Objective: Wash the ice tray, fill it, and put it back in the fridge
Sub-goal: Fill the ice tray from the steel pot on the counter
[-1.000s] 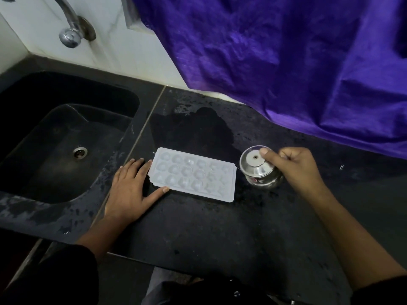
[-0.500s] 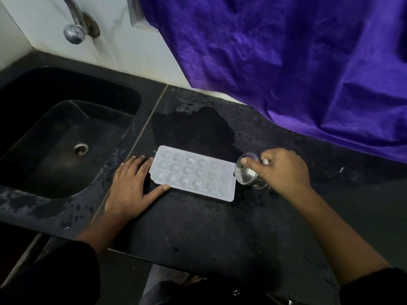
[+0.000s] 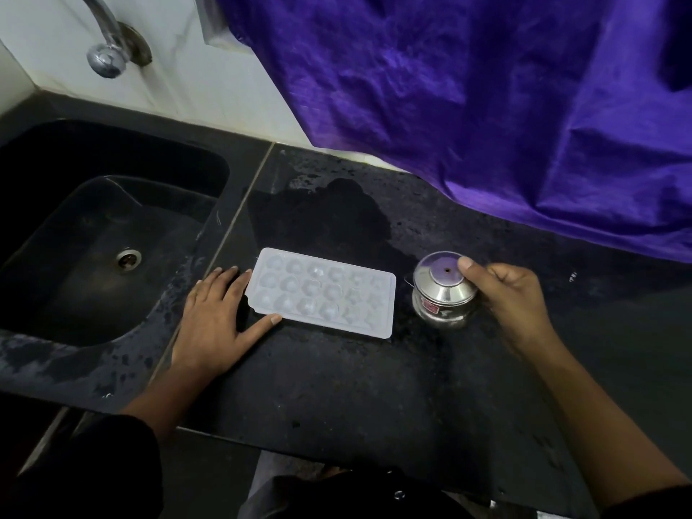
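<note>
While the ice tray (image 3: 322,294) lies flat on the worktop (image 3: 337,387), my left hand (image 3: 213,324) rests spread against its 9 o'clock edge and my right hand (image 3: 513,297) curls round a small steel pot (image 3: 443,294) at its 3 o'clock. Pouring too fast would, I judge, overflow the shallow cups. The sink (image 3: 93,237) sits at 9 o'clock, a wet patch (image 3: 329,215) at 12 and purple cloth (image 3: 486,106) beyond. Nothing blocks the pour.

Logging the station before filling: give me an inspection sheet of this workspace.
Surface: black speckled stone counter, wet patch behind the tray.
Job's things: white plastic ice tray flat on counter, cells up, contents unclear; small shiny steel pot to its right, apart.
Clutter: nothing seen.
Grips: left hand flat, touching tray's left edge; right hand holds the pot.
Cables: nothing seen.
Surroundings: black sink at left, chrome tap, purple cloth behind.
</note>
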Motion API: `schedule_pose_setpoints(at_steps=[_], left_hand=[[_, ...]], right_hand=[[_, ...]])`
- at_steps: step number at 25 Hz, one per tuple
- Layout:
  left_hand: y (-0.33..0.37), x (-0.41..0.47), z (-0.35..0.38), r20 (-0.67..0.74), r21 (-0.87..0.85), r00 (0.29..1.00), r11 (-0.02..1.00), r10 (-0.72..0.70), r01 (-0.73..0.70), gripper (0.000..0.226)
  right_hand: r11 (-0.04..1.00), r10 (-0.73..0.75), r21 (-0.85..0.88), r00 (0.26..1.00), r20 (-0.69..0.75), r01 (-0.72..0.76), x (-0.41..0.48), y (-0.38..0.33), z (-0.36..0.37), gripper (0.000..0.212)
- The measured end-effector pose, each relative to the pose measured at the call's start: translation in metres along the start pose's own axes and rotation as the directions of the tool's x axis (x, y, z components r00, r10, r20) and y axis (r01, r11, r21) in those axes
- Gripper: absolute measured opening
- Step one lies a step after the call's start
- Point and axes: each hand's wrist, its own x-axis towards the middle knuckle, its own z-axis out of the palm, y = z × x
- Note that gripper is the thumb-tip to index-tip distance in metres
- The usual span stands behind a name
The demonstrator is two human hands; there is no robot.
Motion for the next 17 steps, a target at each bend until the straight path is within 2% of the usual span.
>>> schedule_pose_setpoints(at_steps=[2,4,7,9,11,13,15,17], left_hand=[[-0.001,0.000,0.000,0.000,-0.002,1.000,1.000,-0.002,0.002,0.095],[-0.002,0.000,0.001,-0.003,-0.006,1.000,1.000,0.000,0.000,0.095],[-0.003,-0.001,0.001,-0.007,-0.003,1.000,1.000,0.002,-0.002,0.095],[-0.003,-0.001,0.001,-0.013,0.001,1.000,1.000,0.005,-0.005,0.095],[-0.003,0.000,0.001,-0.013,0.000,1.000,1.000,0.006,-0.006,0.096],[-0.002,0.000,0.001,-0.013,0.000,1.000,1.000,0.007,-0.007,0.096],[-0.003,0.000,0.001,-0.010,0.000,1.000,1.000,0.005,-0.005,0.096],[-0.003,0.000,0.002,-0.007,0.000,1.000,1.000,0.006,-0.006,0.097]], right_hand=[[0.988,-0.052,-0.146,0.998,0.034,0.056,0.001,-0.005,0.002,0.066],[0.941,-0.077,-0.324,0.993,0.086,0.101,0.001,-0.009,0.007,0.064],[0.781,-0.119,-0.597,0.982,0.145,0.183,0.001,-0.012,0.017,0.068],[0.669,-0.151,-0.707,0.973,0.173,0.230,-0.001,-0.017,0.026,0.071],[0.589,-0.168,-0.764,0.965,0.202,0.263,-0.002,-0.022,0.033,0.071],[0.553,-0.172,-0.786,0.961,0.217,0.277,-0.003,-0.023,0.037,0.070],[0.544,-0.180,-0.793,0.961,0.209,0.274,-0.003,-0.023,0.037,0.070],[0.588,-0.175,-0.768,0.967,0.185,0.253,-0.003,-0.020,0.032,0.071]])
